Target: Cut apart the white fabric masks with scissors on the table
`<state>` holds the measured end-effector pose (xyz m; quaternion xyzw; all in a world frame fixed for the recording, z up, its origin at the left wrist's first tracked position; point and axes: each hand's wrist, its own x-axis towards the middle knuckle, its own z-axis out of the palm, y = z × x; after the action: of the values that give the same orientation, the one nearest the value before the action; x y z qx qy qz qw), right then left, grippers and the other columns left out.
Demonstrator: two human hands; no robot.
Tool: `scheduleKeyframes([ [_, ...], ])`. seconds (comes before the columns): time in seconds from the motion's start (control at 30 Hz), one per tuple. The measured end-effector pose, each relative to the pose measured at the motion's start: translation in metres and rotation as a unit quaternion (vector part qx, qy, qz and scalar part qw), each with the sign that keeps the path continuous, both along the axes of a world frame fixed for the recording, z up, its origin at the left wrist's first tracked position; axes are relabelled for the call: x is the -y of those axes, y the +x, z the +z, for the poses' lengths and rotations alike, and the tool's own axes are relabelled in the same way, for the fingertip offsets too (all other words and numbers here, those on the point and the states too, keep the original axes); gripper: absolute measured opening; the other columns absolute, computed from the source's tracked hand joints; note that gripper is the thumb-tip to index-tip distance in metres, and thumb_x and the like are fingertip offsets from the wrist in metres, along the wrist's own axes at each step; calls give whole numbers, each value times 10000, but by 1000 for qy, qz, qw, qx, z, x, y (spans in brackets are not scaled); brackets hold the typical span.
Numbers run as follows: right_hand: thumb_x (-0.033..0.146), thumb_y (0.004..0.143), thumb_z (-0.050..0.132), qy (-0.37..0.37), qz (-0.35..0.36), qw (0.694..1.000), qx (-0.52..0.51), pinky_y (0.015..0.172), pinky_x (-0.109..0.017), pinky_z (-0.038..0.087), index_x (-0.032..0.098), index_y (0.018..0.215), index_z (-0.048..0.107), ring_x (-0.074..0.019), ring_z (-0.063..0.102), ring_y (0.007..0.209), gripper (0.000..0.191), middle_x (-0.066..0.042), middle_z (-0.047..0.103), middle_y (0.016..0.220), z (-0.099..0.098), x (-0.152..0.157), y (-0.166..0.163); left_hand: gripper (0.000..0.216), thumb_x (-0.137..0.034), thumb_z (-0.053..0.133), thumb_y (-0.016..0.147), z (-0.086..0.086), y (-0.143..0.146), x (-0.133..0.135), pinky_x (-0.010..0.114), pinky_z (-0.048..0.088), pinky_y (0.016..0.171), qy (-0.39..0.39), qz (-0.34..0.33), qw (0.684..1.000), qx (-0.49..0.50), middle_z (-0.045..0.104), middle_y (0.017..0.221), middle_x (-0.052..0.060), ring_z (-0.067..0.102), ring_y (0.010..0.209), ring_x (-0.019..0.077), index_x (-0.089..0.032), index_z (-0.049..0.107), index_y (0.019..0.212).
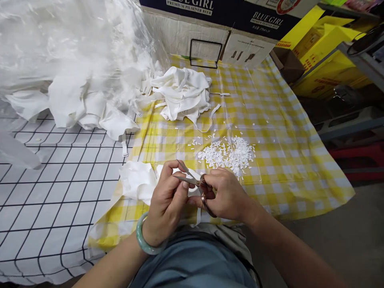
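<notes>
My right hand grips a pair of small scissors by their bronze-coloured handles. The blades are apart and point left, across the fingertips of my left hand. That hand, with a green bangle on its wrist, is closed in a pinch on a white fabric piece. Part of the fabric spreads out to the left on the table, and a narrow strip hangs below the hands. My fingers hide the exact spot they pinch. Just beyond my right hand lies a heap of tiny white clippings.
A crumpled pile of white strapped fabric pieces lies farther back. At left, a clear plastic bag spills more of them. Beer cartons and a black wire stand line the back of the yellow checked cloth. Yellow boxes stand right.
</notes>
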<state>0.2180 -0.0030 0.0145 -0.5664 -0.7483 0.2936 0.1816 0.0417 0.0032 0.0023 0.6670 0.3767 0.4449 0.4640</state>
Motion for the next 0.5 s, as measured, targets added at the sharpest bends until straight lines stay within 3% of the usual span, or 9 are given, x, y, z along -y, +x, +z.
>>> scheduleKeyframes([
  [0.2,536,790,667,-9,-50,999,3,603,-250,295,175,515,457,-91,415,527,500,28,513,505,-4,11,16,220,-76,426,972,1,14,-10,271,399,911,18,-42,999,-21,500,964,48,448,1050,160,-180,582,857],
  [0.37,576,823,621,-94,-125,988,17,515,-243,245,183,513,485,-94,406,492,518,29,492,482,-13,19,34,228,-101,429,977,-4,36,-20,267,409,904,11,-96,995,-32,503,911,51,456,1046,169,-177,581,824],
  [0.5,636,734,696,-87,-216,970,61,510,-250,285,200,545,496,-118,444,501,515,31,482,494,-13,17,54,242,-130,417,980,1,26,-28,273,439,882,16,-117,990,-71,512,974,68,500,1035,171,-172,579,805],
])
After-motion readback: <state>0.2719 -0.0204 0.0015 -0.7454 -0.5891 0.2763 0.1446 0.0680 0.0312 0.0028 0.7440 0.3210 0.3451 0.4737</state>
